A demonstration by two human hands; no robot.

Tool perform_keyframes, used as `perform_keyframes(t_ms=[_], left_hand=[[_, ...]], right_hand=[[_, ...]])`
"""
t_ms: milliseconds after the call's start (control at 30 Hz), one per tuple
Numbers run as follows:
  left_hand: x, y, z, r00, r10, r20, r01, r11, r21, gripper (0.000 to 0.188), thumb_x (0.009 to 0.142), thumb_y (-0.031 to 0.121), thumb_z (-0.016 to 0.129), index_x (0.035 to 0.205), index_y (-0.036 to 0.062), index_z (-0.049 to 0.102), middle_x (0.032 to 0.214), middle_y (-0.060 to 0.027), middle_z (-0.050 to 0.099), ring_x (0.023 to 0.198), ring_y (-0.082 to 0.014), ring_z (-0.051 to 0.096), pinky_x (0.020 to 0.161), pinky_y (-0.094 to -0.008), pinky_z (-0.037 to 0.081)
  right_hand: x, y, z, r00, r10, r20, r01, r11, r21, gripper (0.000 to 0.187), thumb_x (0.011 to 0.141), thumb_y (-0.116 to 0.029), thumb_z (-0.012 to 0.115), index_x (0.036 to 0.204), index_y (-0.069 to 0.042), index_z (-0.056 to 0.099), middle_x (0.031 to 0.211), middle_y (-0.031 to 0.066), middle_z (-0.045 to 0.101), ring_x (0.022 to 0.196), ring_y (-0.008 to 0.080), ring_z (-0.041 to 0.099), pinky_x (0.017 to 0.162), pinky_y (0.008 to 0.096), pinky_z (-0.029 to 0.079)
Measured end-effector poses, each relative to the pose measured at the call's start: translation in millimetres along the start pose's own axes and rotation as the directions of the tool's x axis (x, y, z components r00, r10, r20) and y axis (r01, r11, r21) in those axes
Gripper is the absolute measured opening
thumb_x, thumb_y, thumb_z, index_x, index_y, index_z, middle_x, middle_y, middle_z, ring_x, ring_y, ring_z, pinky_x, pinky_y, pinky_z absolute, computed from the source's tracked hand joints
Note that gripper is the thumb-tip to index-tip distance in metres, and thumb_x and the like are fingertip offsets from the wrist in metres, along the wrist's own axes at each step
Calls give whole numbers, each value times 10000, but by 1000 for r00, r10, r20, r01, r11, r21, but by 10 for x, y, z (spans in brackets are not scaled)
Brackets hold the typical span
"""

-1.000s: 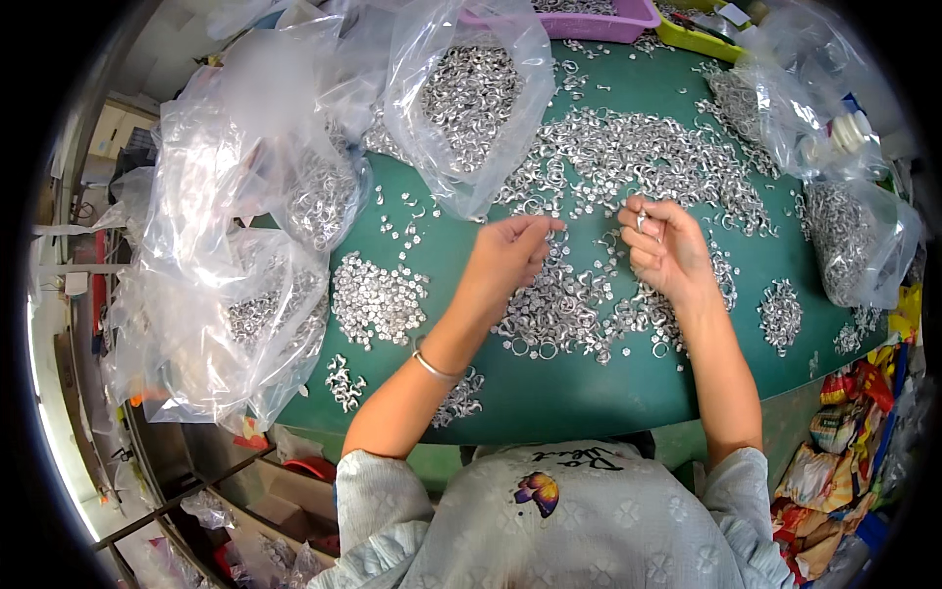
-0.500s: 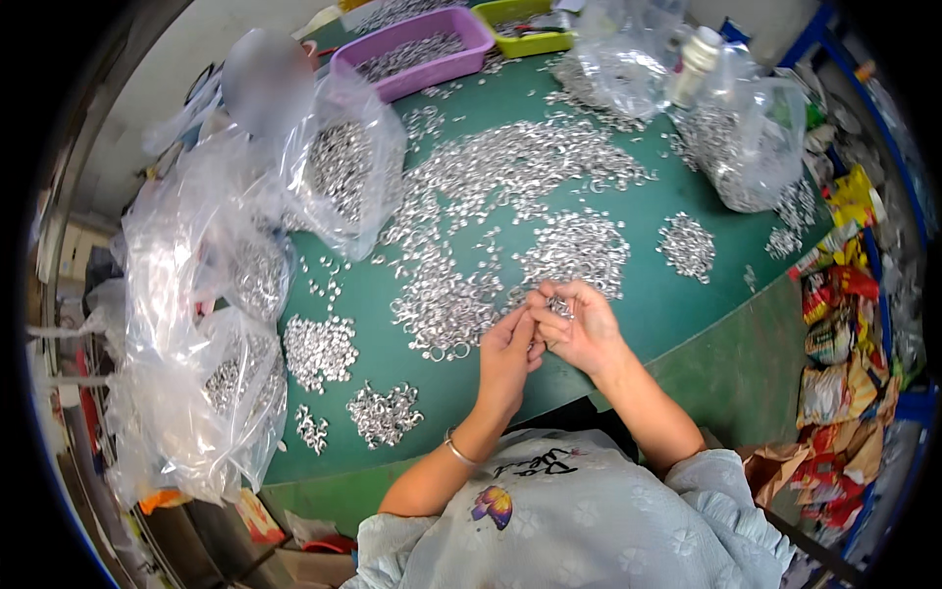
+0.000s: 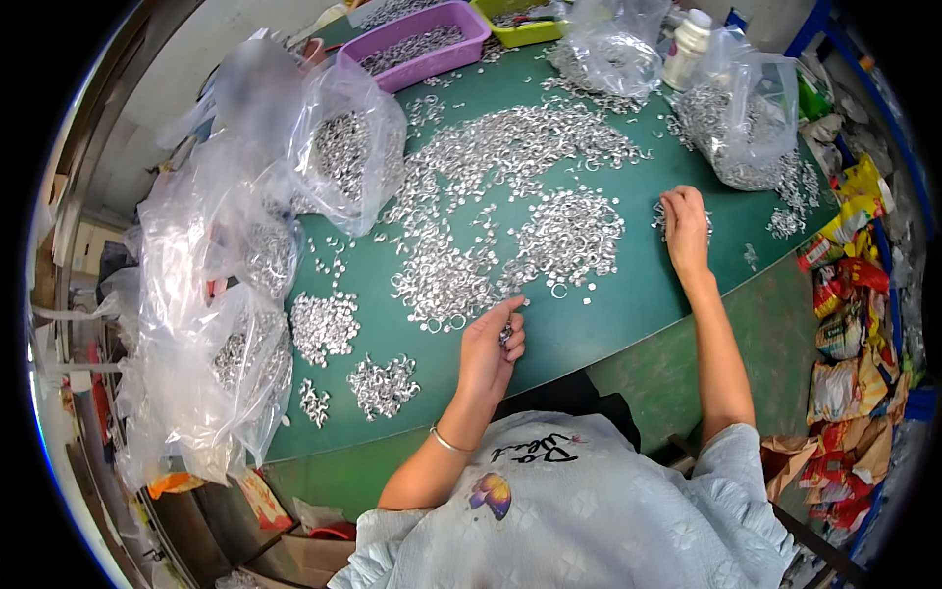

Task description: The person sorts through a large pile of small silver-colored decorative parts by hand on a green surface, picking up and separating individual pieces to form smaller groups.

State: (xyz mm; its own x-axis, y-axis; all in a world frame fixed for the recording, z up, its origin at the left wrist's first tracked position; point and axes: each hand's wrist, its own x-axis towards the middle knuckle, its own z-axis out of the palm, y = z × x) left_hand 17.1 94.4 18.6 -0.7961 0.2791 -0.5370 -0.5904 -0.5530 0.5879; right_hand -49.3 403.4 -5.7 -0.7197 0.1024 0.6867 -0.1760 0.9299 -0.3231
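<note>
My left hand point(image 3: 488, 346) is curled at the table's near edge, palm side up, with several small silver metal pieces point(image 3: 505, 335) in its fingers. A silver bangle circles that wrist. Off to the right, my right hand point(image 3: 687, 228) has its fingers bunched over a small pile of metal pieces point(image 3: 658, 218), covering most of it. What those fingers hold, if anything, is hidden. Between the hands sits a rounded heap of silver pieces point(image 3: 569, 236), some ring-shaped. A larger spread of rings point(image 3: 442, 280) reaches left and back from it.
Two small piles point(image 3: 325, 329) point(image 3: 384, 386) lie at the left of the green table point(image 3: 451, 378). Clear plastic bags point(image 3: 216, 294) of metal pieces crowd the left edge, and another bag point(image 3: 741, 123) stands back right beside a white bottle point(image 3: 687, 47). Purple and green bins point(image 3: 417, 44) point(image 3: 525, 34) stand at the back.
My hands, together at the middle before, are now apart. The right has moved right and away from me onto the small pile; the left keeps its metal pieces near the table edge.
</note>
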Motion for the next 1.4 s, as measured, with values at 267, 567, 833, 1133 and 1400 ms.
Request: perform_keyframes(t_ms=[267, 567, 833, 1133, 1400], left_hand=[[-60, 89, -250, 987, 117, -110, -113, 992, 49, 252, 929, 123, 472, 1101, -41, 556, 732, -3, 461, 572, -60, 372, 467, -176, 281], [10, 96, -257, 994, 84, -72, -81, 996, 42, 231, 939, 123, 458, 1091, -28, 544, 692, -5, 450, 534, -63, 372, 445, -182, 280], [-5, 112, -240, 999, 18, -37, -18, 1000, -3, 233, 939, 123, 463, 1097, -32, 536, 685, 4, 425, 533, -59, 348, 445, -178, 267], [-1, 31, -14, 981, -167, 97, 175, 981, -87, 268, 935, 142, 493, 1126, -42, 535, 726, -2, 429, 583, -67, 362, 469, -187, 285], [52, 5, 29, 958, -283, -35, 268, 936, -229, 282, 942, 214, 495, 1064, -34, 549, 833, -40, 554, 679, -105, 506, 565, -204, 433]], right_hand=[[-66, 0, -104, 997, -26, 76, 24, 999, 32, 88, 798, -52, 604, 863, -7, 641, 918, 132, 611, 891, 274, 570, 787, 352, 441], [249, 727, -139, 732, 629, 262, -595, 778, -204, 232, 756, -226, 693, 807, 0, 685, 756, 167, 660, 716, 327, 637, 665, 383, 488], [163, 489, -227, 962, 267, -48, -272, 949, -162, 79, 794, -89, 644, 789, -11, 629, 724, 125, 606, 679, 296, 575, 623, 388, 445], [74, -257, -365, 840, 536, 89, -521, 748, 410, 97, 794, -90, 659, 821, 3, 646, 698, 27, 618, 627, 73, 497, 580, 238, 401], [-214, -1646, -149, 774, -267, 573, -251, 702, 666, 106, 737, -83, 701, 817, -31, 655, 816, 71, 619, 783, 238, 572, 718, 332, 443]])
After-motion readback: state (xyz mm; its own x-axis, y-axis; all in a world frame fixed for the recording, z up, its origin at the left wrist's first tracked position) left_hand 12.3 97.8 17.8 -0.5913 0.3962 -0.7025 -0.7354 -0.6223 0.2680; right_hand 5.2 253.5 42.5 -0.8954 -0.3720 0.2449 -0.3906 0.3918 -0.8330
